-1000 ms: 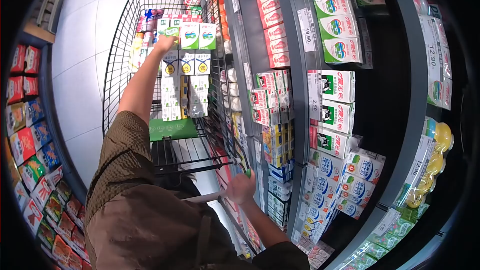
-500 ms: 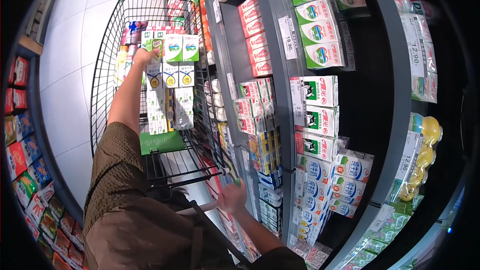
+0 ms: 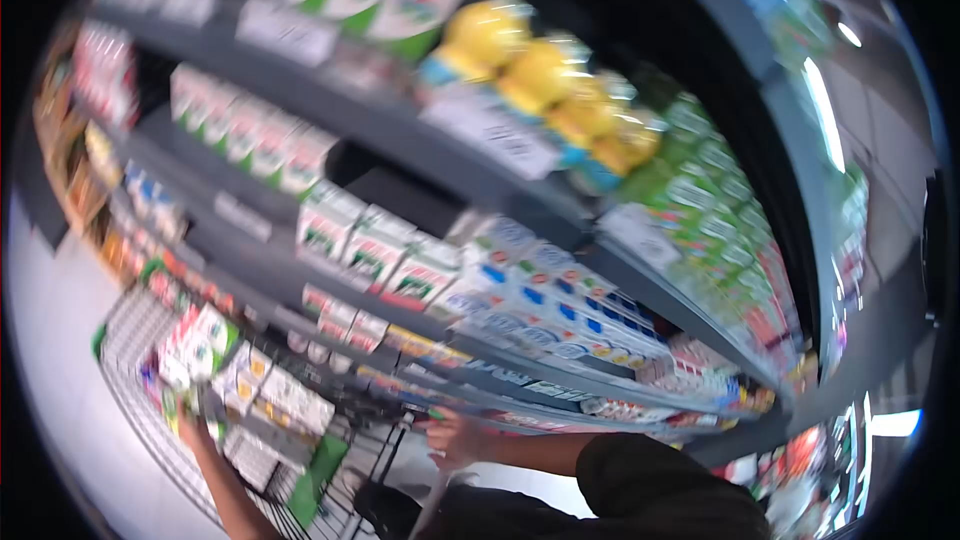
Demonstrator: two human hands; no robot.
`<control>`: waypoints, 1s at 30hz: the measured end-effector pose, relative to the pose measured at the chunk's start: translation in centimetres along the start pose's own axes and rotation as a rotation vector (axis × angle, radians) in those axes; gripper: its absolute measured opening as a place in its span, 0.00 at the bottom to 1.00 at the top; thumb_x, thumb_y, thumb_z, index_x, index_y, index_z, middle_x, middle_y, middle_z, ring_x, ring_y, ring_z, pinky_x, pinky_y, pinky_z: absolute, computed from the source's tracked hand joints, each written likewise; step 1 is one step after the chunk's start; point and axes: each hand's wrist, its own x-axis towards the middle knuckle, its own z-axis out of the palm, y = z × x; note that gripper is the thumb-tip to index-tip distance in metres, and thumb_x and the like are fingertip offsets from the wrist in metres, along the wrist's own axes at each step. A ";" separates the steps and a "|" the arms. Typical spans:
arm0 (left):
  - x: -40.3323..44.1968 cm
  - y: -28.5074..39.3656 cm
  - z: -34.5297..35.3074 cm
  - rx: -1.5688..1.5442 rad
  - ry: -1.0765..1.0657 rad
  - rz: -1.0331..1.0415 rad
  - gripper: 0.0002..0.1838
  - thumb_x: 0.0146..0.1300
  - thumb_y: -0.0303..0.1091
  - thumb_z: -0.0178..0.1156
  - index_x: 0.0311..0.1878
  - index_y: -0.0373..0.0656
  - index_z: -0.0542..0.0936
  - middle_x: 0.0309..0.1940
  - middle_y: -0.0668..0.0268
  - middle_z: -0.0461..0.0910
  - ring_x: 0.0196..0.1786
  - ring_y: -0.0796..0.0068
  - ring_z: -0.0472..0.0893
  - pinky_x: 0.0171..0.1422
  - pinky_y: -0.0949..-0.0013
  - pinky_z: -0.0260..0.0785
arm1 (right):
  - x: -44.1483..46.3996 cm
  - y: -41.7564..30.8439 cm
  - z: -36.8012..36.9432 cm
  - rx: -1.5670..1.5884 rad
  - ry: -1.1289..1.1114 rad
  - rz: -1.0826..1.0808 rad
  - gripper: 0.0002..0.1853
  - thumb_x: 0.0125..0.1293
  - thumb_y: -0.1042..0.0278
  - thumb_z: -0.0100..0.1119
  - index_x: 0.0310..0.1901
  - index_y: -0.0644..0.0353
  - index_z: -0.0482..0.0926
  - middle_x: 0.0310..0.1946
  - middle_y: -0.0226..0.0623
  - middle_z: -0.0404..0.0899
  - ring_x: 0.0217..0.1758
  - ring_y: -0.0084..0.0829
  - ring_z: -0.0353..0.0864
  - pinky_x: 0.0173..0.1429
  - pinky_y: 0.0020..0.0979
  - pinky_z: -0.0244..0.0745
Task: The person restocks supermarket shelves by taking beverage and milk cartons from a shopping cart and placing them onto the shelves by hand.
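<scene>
My left hand (image 3: 192, 428) reaches into a wire shopping cart (image 3: 130, 420) at the lower left. It is beside stacked milk cartons (image 3: 205, 340) in white, green and red; blur hides its fingers and whether they hold one. More white cartons (image 3: 290, 405) lie in the cart towards me. My right hand (image 3: 455, 440) is closed round the cart's pale handle (image 3: 436, 502) at the bottom middle.
Shelves fill the view to the right of the cart, with boxed milk (image 3: 370, 250), yellow-topped bottles (image 3: 490, 30) and green packs (image 3: 700, 200). A price tag (image 3: 495, 130) hangs on a shelf edge. Pale floor (image 3: 60, 370) runs along the left.
My view has swung right and up towards the shelves, so the cart now appears at the lower left. The picture has blurred. My right hand stays on the handle and my left in the cart.
</scene>
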 end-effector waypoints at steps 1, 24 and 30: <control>-3.1 1.5 2.4 -0.050 0.202 -0.087 0.24 0.68 0.41 0.67 0.63 0.40 0.81 0.56 0.57 0.82 0.45 0.65 0.85 0.54 0.61 0.81 | -0.3 0.1 0.4 0.008 0.012 0.007 0.13 0.57 0.58 0.66 0.26 0.55 0.74 0.29 0.37 0.72 0.37 0.44 0.80 0.73 0.60 0.66; -46.9 15.7 41.4 0.120 -0.721 0.113 0.37 0.69 0.30 0.65 0.78 0.50 0.59 0.63 0.58 0.73 0.63 0.57 0.77 0.66 0.47 0.74 | -1.0 -0.8 -0.5 0.119 0.041 0.085 0.18 0.68 0.52 0.56 0.28 0.57 0.82 0.30 0.40 0.79 0.37 0.48 0.83 0.67 0.58 0.67; -58.0 20.3 54.3 0.426 -0.761 0.355 0.34 0.69 0.25 0.63 0.75 0.45 0.62 0.61 0.58 0.74 0.61 0.66 0.79 0.63 0.60 0.78 | -0.6 -0.5 -0.1 0.059 -0.023 0.138 0.22 0.67 0.49 0.53 0.24 0.56 0.83 0.27 0.43 0.82 0.33 0.49 0.83 0.63 0.58 0.69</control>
